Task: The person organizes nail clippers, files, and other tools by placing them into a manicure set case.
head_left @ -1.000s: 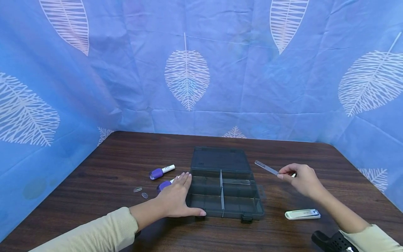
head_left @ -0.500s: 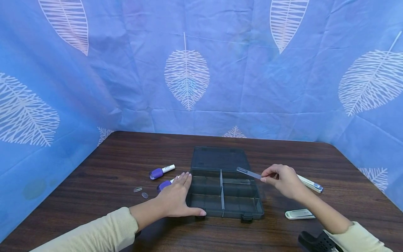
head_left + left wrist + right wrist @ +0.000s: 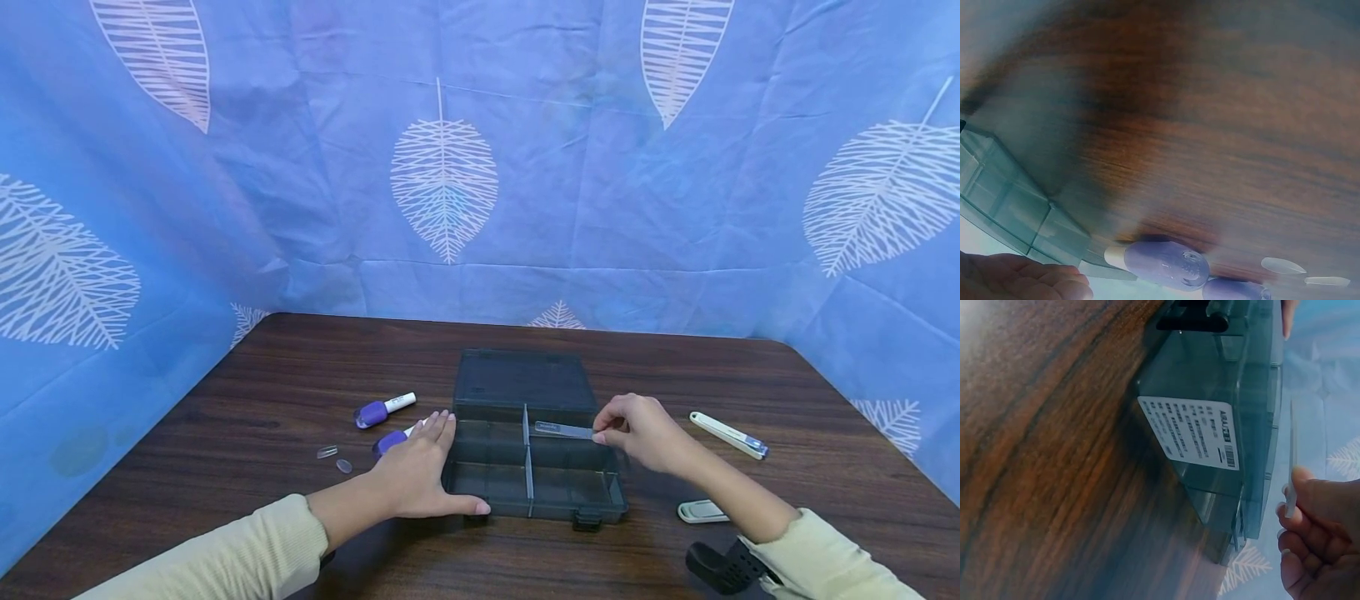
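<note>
A dark translucent compartment box stands on the table, its lid laid back. My left hand rests against the box's left side, fingers straight, thumb over the front edge. My right hand pinches one end of a clear nail file between thumb and fingers. The file lies nearly level over the back right compartment; in the right wrist view the nail file is above the box's rim. Next to my left hand are two purple nail polish bottles, one partly hidden by the fingers.
Two small clear nail tips lie left of the bottles. To the right of the box is a nail clipper; a second pale clipper is partly covered by the right forearm. A blue leaf-patterned cloth hangs behind the table.
My right hand has carried the nail file leftward from beside the box to over its back right compartment. The left hand has stayed in place.
</note>
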`<state>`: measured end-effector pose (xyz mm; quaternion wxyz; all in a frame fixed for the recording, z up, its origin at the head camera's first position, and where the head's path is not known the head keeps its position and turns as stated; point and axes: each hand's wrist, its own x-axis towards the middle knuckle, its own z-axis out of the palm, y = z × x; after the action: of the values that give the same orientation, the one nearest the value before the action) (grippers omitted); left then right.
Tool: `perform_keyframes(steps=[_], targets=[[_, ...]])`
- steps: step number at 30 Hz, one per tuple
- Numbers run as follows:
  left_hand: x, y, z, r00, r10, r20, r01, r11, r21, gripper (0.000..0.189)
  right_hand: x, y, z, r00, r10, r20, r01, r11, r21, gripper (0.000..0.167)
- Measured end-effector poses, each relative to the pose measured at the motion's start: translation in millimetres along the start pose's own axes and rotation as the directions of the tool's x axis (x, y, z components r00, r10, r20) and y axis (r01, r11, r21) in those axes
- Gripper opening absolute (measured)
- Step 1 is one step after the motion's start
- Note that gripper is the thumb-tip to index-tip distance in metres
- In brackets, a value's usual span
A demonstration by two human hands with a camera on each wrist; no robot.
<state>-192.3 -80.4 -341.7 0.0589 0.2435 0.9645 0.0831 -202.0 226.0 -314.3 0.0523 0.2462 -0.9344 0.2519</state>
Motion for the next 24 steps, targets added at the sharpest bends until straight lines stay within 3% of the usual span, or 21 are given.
perform_keyframes(steps=[8,15,24], targets=[[-0.5,0.1,0.4,1.000,0.003,-0.006,-0.003,1.000,-0.014,0.111,8.0,0.3,5.3,0.997,-0.060,0.055,0.063,0.996,-0.054,0.003],[-0.4,-0.5,0.8,1.000,0.006,-0.007,-0.006,1.000,-0.021,0.111,17.8,0.7,7.7,0.989,-0.116,0.092,0.130,0.977,-0.170,0.010],[0.4,-1.5,1.8,1.000,0.009,-0.012,-0.009,1.000,-0.017,0.112,28.5,1.2,11.6,0.979,-0.091,0.183,0.140,0.950,-0.279,0.014]])
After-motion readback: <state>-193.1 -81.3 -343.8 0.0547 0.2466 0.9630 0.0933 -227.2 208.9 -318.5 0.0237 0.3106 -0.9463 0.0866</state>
